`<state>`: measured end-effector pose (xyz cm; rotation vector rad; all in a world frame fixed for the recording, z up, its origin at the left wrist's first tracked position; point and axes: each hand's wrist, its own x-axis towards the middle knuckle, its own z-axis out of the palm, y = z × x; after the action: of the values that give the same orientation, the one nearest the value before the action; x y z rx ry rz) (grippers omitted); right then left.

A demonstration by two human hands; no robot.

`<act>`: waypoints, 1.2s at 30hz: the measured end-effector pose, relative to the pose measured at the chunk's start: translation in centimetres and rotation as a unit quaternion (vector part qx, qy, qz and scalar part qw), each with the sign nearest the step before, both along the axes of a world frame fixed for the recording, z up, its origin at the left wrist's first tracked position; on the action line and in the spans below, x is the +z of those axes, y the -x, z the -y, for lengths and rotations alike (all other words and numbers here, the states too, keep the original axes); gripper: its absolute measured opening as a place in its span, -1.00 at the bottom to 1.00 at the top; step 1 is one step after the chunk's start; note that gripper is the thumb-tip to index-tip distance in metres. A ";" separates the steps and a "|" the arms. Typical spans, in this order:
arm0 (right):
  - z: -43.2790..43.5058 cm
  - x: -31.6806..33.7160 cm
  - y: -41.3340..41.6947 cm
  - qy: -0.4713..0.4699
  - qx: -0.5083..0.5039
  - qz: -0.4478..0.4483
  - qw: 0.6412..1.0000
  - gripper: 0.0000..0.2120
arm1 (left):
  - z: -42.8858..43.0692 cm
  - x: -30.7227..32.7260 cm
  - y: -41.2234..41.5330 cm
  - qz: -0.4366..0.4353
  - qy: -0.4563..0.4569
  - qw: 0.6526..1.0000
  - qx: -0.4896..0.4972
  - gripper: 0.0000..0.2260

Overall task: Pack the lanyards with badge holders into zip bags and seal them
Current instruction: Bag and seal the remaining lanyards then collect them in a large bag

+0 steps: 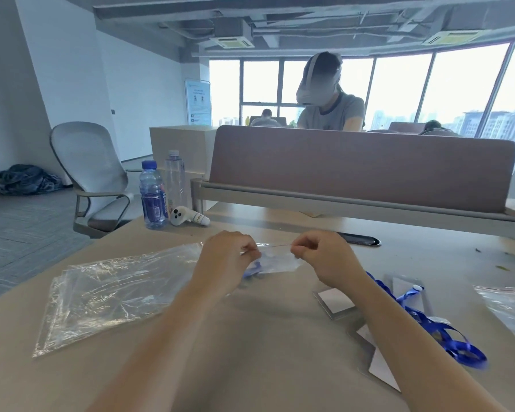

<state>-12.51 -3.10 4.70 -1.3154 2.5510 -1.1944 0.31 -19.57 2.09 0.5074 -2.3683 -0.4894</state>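
A small clear zip bag [275,261] hangs above the table between my hands, with a blue lanyard inside showing at its lower left. My left hand [228,257] pinches the bag's top strip at the left end. My right hand [321,257] pinches the same strip at the right end. More blue lanyards [446,328] lie coiled on the table under my right forearm, among several badge holders [335,301]. A stack of empty zip bags [107,295] lies flat at the left.
Two water bottles [153,196] and a white controller [186,217] stand at the table's far left. A fabric divider [360,168] closes the far edge, with a person behind it. Another plastic bag [509,310] lies at the right edge. An office chair [92,179] stands left.
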 end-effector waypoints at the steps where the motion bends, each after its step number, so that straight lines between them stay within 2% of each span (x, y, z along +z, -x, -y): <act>1: -0.5 0.0 0.2 0.019 -0.010 0.011 1.000 -0.90 | -0.3 0.3 -0.1 -0.005 0.003 1.000 0.016 -0.90; 8: -3.1 1.5 0.2 0.098 -0.056 0.058 0.992 -0.90 | -1.4 2.8 -1.0 -0.001 -0.051 0.996 0.076 -0.87; 14: -4.0 4.1 -0.5 0.149 -0.072 0.103 0.981 -0.87 | -2.0 4.9 -2.6 -0.063 -0.181 0.977 0.098 -0.76; 18: -3.7 5.3 -1.3 0.205 -0.038 0.196 0.958 -0.89 | -3.4 6.4 -2.6 -0.143 -0.342 0.927 0.046 -0.87; 20: -3.6 6.2 -1.4 0.229 -0.041 0.211 0.949 -0.88 | -3.6 7.5 -2.3 -0.175 -0.379 0.909 0.017 -0.91; 23: -4.1 8.2 -1.4 0.277 -0.043 0.224 0.933 -0.89 | -4.1 9.8 -2.2 -0.211 -0.369 0.905 -0.012 -0.92; 29: -6.9 12.9 -1.2 0.339 -0.042 0.188 0.921 -0.90 | -6.2 15.1 -1.2 -0.262 -0.335 0.902 -0.069 -0.88; 36: -13.3 16.3 -0.8 0.374 -0.085 0.118 0.916 -0.90 | -10.8 18.7 0.2 -0.267 -0.314 0.902 -0.127 -0.89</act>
<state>-11.66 10.21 21.02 -0.9240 2.1240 -2.3512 0.06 -8.79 20.83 0.2791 -1.7141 -1.3485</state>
